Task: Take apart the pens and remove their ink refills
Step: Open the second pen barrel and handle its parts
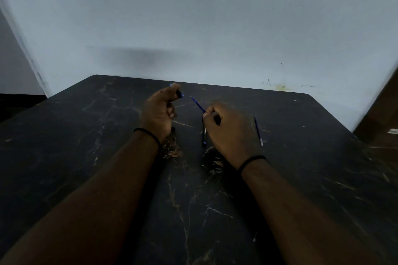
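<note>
My left hand (pixel 159 112) is curled round a short dark pen part (pixel 179 93) with blue at its end, held above the black marble table (pixel 86 157). My right hand (pixel 228 127) pinches a thin blue ink refill (pixel 197 104) that sticks out up and to the left of the fingers. A dark pen barrel (pixel 204 135) with a blue tip lies on the table just left of my right hand, partly hidden under it. A second refill (pixel 258 131) lies loose on the table to the right of that hand.
A pale wall (pixel 193 28) stands right behind the table's far edge. A brown wooden piece (pixel 379 118) stands at the right edge. A small dark bit (pixel 173 129) shows by my left wrist. The light is dim.
</note>
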Available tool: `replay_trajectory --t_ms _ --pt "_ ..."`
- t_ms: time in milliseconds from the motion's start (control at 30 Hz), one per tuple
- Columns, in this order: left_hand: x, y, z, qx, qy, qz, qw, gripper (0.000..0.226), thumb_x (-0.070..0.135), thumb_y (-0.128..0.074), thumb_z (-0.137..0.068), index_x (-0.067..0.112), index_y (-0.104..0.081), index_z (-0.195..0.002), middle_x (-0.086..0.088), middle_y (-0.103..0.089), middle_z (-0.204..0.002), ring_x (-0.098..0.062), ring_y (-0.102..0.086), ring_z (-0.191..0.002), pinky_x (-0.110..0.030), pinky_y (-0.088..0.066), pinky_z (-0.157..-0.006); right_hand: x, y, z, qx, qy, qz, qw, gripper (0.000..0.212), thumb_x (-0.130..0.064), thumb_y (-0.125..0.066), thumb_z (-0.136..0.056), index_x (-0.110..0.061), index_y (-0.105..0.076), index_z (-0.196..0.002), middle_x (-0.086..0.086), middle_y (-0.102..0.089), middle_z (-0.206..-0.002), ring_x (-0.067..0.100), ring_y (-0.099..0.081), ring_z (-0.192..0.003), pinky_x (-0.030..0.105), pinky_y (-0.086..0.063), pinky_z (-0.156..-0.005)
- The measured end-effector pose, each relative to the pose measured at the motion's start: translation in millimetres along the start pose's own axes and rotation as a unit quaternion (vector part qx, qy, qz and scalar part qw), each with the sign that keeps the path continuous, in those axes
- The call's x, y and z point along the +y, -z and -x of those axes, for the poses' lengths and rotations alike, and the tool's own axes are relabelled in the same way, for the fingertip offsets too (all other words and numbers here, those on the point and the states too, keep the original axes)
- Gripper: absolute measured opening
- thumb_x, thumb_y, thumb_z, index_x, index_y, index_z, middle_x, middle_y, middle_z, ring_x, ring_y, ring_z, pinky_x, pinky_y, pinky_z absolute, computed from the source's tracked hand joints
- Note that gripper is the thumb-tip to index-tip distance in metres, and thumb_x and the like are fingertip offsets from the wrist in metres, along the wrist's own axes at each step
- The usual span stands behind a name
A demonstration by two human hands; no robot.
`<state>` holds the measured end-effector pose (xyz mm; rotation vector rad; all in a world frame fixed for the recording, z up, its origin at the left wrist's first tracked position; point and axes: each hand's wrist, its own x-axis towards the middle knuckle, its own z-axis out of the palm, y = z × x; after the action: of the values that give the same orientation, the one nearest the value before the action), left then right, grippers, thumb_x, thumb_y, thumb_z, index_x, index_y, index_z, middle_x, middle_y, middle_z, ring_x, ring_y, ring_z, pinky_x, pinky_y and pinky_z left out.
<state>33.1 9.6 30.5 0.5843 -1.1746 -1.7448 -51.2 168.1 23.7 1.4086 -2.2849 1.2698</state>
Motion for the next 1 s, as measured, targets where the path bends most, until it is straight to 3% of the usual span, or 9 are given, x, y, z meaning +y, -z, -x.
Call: replay_trajectory --t_ms 100,167,233,400,567,733,867,933,1000 --pt "-1.7 4.4 -3.9 0.042 -0.024 -0.088 0.995 0.019 0.030 -0.062 -0.093 0.016 -0.068 -0.082 0.002 -0.069 -0.071 -0.008 -0.032 -0.043 -0.020 -0.026 -0.043 1.9 0.2 -0.5 0.003 -0.006 -0.008 1.000 0.014 -0.035 -0.055 -0.095 -0.024 -0.059 -0.087 -0.005 -0.065 -0.075 0.009 -0.058 -0.066 0.026 -0.045 -0.059" --pt "-5.8 6.4 -6.6 0.068 -0.066 -0.223 0.970 0.027 0.036 -0.064 -0.091 0.015 -0.068 -0.075 -0.008 -0.071 -0.077 -0.014 -0.052 -0.055 -0.023 -0.043 -0.057 3.5 0.2 -0.8 0.008 -0.014 -0.016 1.000 0.014 -0.034 -0.055 -0.095 -0.024 -0.058 -0.086 -0.005 -0.065 -0.073 0.007 -0.059 -0.065 0.025 -0.045 -0.057" --pt "-12.4 9.2 -8.7 0.071 -0.106 -0.361 0.924 0.035 0.039 -0.067 -0.089 0.018 -0.065 -0.062 -0.008 -0.068 -0.069 -0.018 -0.059 -0.061 -0.031 -0.050 -0.068 4.8 -0.1 -1.2 0.010 -0.017 -0.018 1.000 0.014 -0.034 -0.055 -0.095 -0.024 -0.058 -0.086 -0.005 -0.065 -0.073 0.007 -0.058 -0.065 0.023 -0.044 -0.056" --pt "-21.4 7.9 -1.2 0.060 -0.137 -0.575 0.804 0.046 0.046 -0.068 -0.085 0.013 -0.064 -0.053 -0.003 -0.063 -0.054 -0.018 -0.060 -0.052 -0.026 -0.049 -0.057 4.1 -0.3 -1.3 0.013 -0.023 -0.019 0.999 0.013 -0.034 -0.058 -0.094 -0.024 -0.059 -0.086 -0.005 -0.065 -0.073 0.005 -0.058 -0.064 0.017 -0.039 -0.052" --pt "-18.7 6.1 5.9 0.055 -0.131 -0.684 0.716 0.045 0.053 -0.065 -0.084 0.010 -0.072 -0.072 -0.009 -0.070 -0.077 -0.027 -0.067 -0.076 -0.032 -0.051 -0.068 2.8 -0.1 0.2 0.005 -0.024 -0.023 0.999 0.013 -0.032 -0.059 -0.094 -0.022 -0.063 -0.087 -0.004 -0.066 -0.074 0.004 -0.057 -0.065 0.010 -0.038 -0.053" --pt "-18.3 5.0 4.7 0.066 -0.127 -0.706 0.694 0.041 0.052 -0.069 -0.081 0.012 -0.075 -0.087 -0.009 -0.073 -0.093 -0.028 -0.068 -0.088 -0.035 -0.055 -0.077 2.8 -0.9 0.4 -0.003 -0.032 -0.021 0.999 0.014 -0.035 -0.058 -0.094 -0.023 -0.062 -0.089 -0.004 -0.066 -0.075 0.003 -0.056 -0.066 0.010 -0.036 -0.051" --pt "-18.9 4.2 5.9 0.071 -0.145 -0.707 0.688 0.035 0.050 -0.069 -0.082 0.016 -0.075 -0.085 -0.006 -0.073 -0.090 -0.025 -0.068 -0.084 -0.033 -0.053 -0.072 3.3 -2.1 0.6 0.008 -0.040 -0.025 0.999 0.015 -0.036 -0.057 -0.094 -0.023 -0.063 -0.089 -0.004 -0.067 -0.076 0.006 -0.059 -0.068 0.013 -0.039 -0.056" --pt "-19.0 2.4 7.2 0.083 -0.170 -0.668 0.720 0.033 0.047 -0.068 -0.082 0.016 -0.073 -0.076 -0.003 -0.071 -0.079 -0.023 -0.068 -0.077 -0.030 -0.050 -0.066 3.3 -2.2 0.7 0.014 -0.042 -0.029 0.999 0.016 -0.038 -0.057 -0.095 -0.023 -0.063 -0.090 -0.006 -0.068 -0.078 0.006 -0.060 -0.068 0.020 -0.043 -0.059" --pt "-19.1 -0.8 8.6 0.079 -0.195 -0.587 0.782 0.029 0.044 -0.067 -0.085 0.020 -0.068 -0.068 0.005 -0.066 -0.065 -0.015 -0.064 -0.064 -0.023 -0.041 -0.057 2.3 -2.0 -0.1 0.029 -0.040 -0.050 0.998 0.016 -0.038 -0.055 -0.097 -0.024 -0.061 -0.092 -0.006 -0.067 -0.078 0.004 -0.060 -0.068 0.023 -0.045 -0.057"
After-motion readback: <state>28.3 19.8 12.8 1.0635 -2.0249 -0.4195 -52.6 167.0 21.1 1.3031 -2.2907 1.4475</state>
